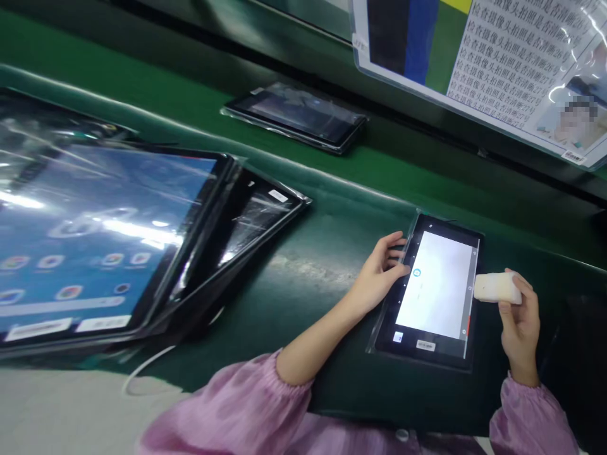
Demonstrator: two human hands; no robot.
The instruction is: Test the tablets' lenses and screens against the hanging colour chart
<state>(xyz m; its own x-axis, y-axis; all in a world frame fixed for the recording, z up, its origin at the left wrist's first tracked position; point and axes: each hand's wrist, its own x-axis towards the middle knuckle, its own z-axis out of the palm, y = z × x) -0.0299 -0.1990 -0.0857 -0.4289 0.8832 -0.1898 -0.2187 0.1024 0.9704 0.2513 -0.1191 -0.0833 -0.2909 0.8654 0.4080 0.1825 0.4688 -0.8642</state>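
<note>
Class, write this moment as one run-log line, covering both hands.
left hand: on tablet edge | right hand: holds white block at tablet edge

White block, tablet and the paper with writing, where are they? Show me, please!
white block [497, 288], head view, on the middle of its long side.
tablet [434, 284], head view, on its white screen.
paper with writing [512, 63], head view, on the printed lines.
</note>
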